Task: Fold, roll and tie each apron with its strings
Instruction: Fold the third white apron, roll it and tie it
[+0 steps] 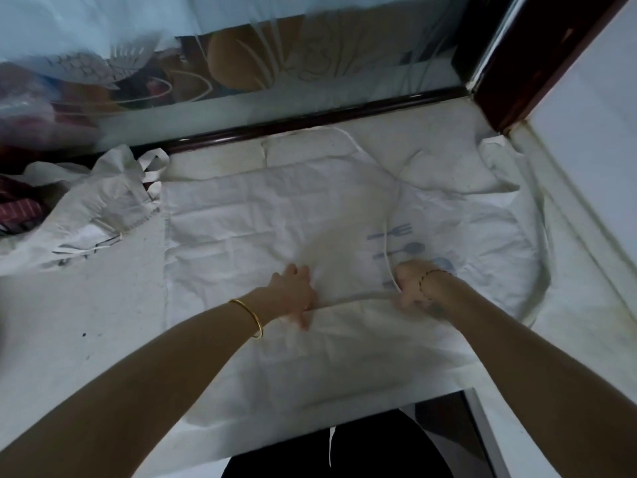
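Note:
A white apron (275, 222) lies spread flat on the white counter (79, 305), with a faint blue fork-and-spoon print (396, 239) on its right half. A thin white string (394, 215) curves across the apron from the back down to my right hand. My left hand (293, 291) and my right hand (413, 284) sit close together at the apron's middle. Both grip a short stretch of the string pulled taut between them. The apron's near edge hangs over the counter's front.
A crumpled heap of more white aprons (93, 208) lies at the left. A patterned glass panel in a dark wooden frame (310, 122) closes off the back. A white wall (586, 150) borders the right side.

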The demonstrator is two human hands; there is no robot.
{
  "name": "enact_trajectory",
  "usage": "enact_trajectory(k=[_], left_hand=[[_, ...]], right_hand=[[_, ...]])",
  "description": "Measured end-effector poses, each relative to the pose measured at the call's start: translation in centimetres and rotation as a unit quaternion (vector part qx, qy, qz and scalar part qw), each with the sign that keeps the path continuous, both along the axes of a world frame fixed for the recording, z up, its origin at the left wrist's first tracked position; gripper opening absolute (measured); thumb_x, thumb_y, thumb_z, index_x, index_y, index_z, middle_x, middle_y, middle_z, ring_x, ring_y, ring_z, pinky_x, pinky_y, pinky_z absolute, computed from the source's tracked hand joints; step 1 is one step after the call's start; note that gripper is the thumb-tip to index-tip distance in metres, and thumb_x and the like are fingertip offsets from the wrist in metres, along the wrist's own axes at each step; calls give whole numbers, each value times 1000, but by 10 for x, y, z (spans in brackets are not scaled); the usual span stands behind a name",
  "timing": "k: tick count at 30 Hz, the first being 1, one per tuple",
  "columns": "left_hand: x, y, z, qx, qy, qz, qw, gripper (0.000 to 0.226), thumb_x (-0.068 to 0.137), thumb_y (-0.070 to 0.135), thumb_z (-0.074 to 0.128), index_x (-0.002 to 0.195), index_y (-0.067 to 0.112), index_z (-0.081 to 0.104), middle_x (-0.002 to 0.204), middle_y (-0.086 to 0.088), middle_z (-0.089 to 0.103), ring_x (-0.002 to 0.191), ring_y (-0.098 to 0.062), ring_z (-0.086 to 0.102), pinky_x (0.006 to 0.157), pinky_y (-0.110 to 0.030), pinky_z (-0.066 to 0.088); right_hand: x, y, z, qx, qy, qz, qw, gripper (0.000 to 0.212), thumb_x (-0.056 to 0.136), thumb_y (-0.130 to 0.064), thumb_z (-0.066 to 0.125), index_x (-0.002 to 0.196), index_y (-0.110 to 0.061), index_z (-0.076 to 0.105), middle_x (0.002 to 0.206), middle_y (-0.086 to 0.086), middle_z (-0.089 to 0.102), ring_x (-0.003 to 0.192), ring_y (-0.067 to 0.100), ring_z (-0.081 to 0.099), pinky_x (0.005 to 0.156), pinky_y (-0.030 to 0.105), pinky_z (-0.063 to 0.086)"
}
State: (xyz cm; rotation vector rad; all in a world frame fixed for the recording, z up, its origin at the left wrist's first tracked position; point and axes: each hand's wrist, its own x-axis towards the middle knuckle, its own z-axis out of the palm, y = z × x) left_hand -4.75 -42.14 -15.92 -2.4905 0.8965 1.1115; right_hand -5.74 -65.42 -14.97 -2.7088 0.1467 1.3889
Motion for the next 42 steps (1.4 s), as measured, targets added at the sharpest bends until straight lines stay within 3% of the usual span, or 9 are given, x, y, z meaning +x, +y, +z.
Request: enact_trajectory(k=[5,11,17,19,22,26,30,36,42], left_hand=[[3,2,-1,-16,13,9,1000,32,82,37,65,110,21,61,123,-11,35,116,-33,33,92,-41,42],[19,25,28,-121,141,138,973,21,87,32,65,81,19,49,90,3,47,87,-19,47,71,-29,36],[62,74,77,-137,317,341,875,16,82,-3,67,80,12,64,68,6,70,67,-6,67,63,-16,50],[99,81,100,-137,239,356,893,11,85,5,66,96,5,63,72,5,70,69,-6,66,67,-17,51],[159,85,118,-85,18,285,955,50,87,29,66,129,5,52,118,-7,62,107,-23,58,96,-33,44],[206,89,81,-58,-179,265,946,28,93,22,55,118,10,58,124,-11,56,115,-30,52,91,-38,43],[216,97,22,-53,-183,269,944,33,95,22,50,125,11,53,123,-12,45,116,-29,44,94,-41,44],[208,100,-9,-113,-207,223,946,39,95,33,50,131,21,49,124,-11,41,114,-27,42,95,-39,44],[185,86,-9,-129,-185,122,967,39,94,42,48,130,25,49,128,-8,39,119,-28,37,102,-38,35]], right_hand=[[-9,-12,7,-55,34,38,997,33,66,-52,73,72,-24,58,79,-4,66,77,14,65,67,22,51],[4,-32,32,111,98,-169,975,11,87,-4,61,90,-14,57,97,16,65,83,31,66,76,45,56],[77,-23,112,64,38,-54,996,23,88,-3,61,111,0,58,97,16,61,78,25,59,55,26,52],[123,-16,128,8,-20,-23,1000,29,88,-9,63,113,4,60,109,20,63,87,27,59,61,28,52],[190,10,127,-82,-227,-9,970,36,89,-22,57,120,-3,61,121,18,59,107,34,58,91,41,48],[232,57,75,-98,-369,-70,922,36,98,-13,39,133,-10,45,135,16,47,123,34,45,99,45,36],[231,70,-3,-110,-290,-37,950,52,98,-27,43,145,-18,21,134,16,40,118,34,44,96,47,39],[214,55,-26,-136,-310,-7,941,53,92,-43,45,136,-14,36,121,12,47,107,30,50,83,41,43],[207,57,-7,-85,-365,110,921,58,86,-29,60,137,-22,33,139,9,34,124,31,38,97,44,39]])
